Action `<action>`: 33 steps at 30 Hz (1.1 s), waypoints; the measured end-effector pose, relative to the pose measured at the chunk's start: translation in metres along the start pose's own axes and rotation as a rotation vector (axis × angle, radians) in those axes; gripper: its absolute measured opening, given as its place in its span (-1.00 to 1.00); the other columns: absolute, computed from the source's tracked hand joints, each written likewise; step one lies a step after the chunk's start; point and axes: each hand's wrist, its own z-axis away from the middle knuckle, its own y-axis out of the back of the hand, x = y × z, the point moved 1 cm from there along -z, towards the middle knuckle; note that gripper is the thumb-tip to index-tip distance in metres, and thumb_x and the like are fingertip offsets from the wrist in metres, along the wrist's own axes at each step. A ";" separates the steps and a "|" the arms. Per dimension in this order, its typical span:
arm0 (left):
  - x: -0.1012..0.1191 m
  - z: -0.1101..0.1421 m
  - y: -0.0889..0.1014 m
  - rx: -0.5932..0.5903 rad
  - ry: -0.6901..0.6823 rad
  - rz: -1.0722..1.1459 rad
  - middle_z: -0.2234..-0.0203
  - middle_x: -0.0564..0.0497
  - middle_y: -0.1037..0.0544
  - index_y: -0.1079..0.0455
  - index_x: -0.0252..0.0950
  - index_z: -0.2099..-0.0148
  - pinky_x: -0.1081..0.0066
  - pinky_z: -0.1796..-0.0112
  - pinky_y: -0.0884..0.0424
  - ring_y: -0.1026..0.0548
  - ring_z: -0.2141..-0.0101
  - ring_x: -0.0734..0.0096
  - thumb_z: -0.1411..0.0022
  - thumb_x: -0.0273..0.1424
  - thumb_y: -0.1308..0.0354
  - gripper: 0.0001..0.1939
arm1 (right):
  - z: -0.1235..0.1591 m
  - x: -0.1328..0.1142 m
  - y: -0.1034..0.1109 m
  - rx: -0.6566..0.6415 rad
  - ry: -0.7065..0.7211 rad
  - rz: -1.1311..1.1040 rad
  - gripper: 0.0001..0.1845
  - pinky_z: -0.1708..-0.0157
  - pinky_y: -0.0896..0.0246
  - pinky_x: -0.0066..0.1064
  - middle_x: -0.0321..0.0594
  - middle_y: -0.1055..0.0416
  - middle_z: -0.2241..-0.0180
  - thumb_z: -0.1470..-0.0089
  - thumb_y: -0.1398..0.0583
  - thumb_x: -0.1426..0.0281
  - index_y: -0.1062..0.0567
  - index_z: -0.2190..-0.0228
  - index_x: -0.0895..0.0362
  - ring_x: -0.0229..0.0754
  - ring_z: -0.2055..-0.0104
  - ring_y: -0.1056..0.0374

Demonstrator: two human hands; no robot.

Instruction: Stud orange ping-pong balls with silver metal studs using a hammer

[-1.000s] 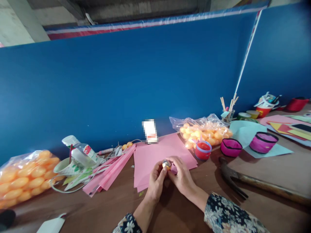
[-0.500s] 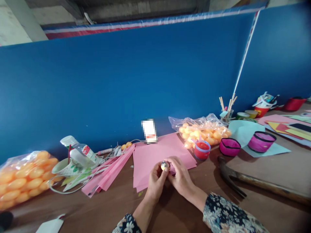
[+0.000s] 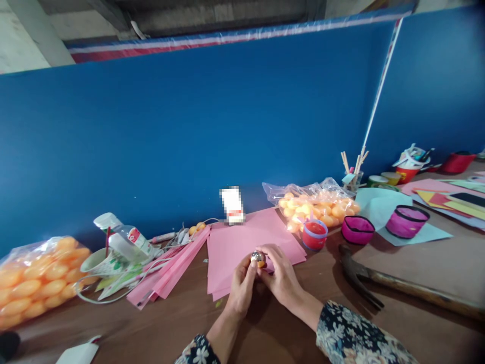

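Observation:
A small shiny silver ball (image 3: 258, 257) with an orange-gold lower part is held between my two hands, above the near edge of the pink paper sheets (image 3: 242, 242). My left hand (image 3: 241, 285) pinches it from the left, its thumb against the near side. From the right, the fingers of my right hand (image 3: 282, 275) curl round the same ball. Part of the ball is covered by my fingertips. Close by on the right stands a red cup (image 3: 315, 235) with a lilac rim.
Clear bags of orange plastic balls lie at left (image 3: 41, 283) and centre right. A claw hammer (image 3: 401, 285) rests on the right. Pink strips (image 3: 178, 270), a bottle (image 3: 132, 240) and a cable lie left. Two magenta fabric rings (image 3: 358, 230) stand near blue paper (image 3: 420, 233). A blue panel (image 3: 227, 116) stands behind.
My left thumb has shifted lower and left on the ball, exposing more of its silver top and orange lower part. Both hands stay in almost the same place.

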 end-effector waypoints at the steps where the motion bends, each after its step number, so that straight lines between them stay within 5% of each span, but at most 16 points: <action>1: -0.001 0.000 0.000 0.010 0.010 0.011 0.34 -0.08 -0.48 -0.35 -0.35 0.11 0.39 0.28 -0.32 -0.41 0.31 0.33 -0.16 -0.21 -0.01 -0.65 | 0.000 0.000 0.000 0.002 0.000 0.006 -0.60 0.16 -0.23 -0.21 -0.15 -0.33 0.21 0.10 -0.15 0.58 -0.32 0.16 0.07 -0.08 0.17 -0.26; 11: -0.008 -0.004 0.004 0.112 0.022 0.063 0.33 -0.04 -0.49 -0.31 -0.30 0.08 0.44 0.31 -0.34 -0.43 0.36 0.40 -0.10 -0.24 -0.09 -0.64 | 0.001 -0.005 0.000 -0.037 0.034 0.059 -0.58 0.21 -0.26 -0.21 -0.16 -0.34 0.23 0.08 -0.16 0.58 -0.33 0.14 0.05 -0.08 0.18 -0.26; 18: -0.010 -0.009 0.010 0.196 0.184 0.348 0.45 -0.06 -0.53 -0.35 -0.35 0.16 0.44 0.44 -0.33 -0.48 0.45 0.37 -0.06 -0.13 -0.09 -0.60 | 0.001 -0.003 0.002 -0.053 0.008 0.117 -0.39 0.10 -0.20 -0.08 -0.08 -0.27 0.10 0.12 -0.21 0.51 -0.18 0.00 0.09 0.01 0.05 -0.20; 22: -0.012 -0.012 0.016 0.187 0.247 0.469 0.44 -0.10 -0.54 -0.40 -0.39 0.26 0.42 0.36 -0.37 -0.49 0.42 0.39 -0.07 -0.17 -0.11 -0.64 | 0.010 -0.018 0.018 -0.095 0.039 0.164 -0.50 0.07 -0.20 -0.18 -0.11 -0.27 0.11 0.05 -0.17 0.48 -0.21 0.03 0.10 -0.06 0.05 -0.20; 27: -0.015 -0.013 0.019 0.204 0.240 0.560 0.43 -0.10 -0.55 -0.41 -0.39 0.26 0.45 0.34 -0.39 -0.49 0.41 0.44 -0.10 -0.25 -0.10 -0.72 | 0.036 -0.018 0.081 -0.132 0.036 0.409 -0.58 0.05 -0.17 -0.22 -0.12 -0.27 0.09 -0.04 -0.10 0.41 -0.22 0.03 0.06 -0.08 0.03 -0.20; 33: -0.014 -0.011 0.018 0.171 0.227 0.546 0.44 -0.09 -0.56 -0.41 -0.40 0.28 0.46 0.35 -0.39 -0.49 0.43 0.44 -0.06 -0.25 -0.15 -0.72 | 0.075 0.043 0.204 -0.062 -0.067 0.907 -0.57 0.11 -0.15 -0.10 0.01 -0.31 0.09 -0.03 -0.05 0.26 -0.27 0.04 0.12 0.07 0.08 -0.26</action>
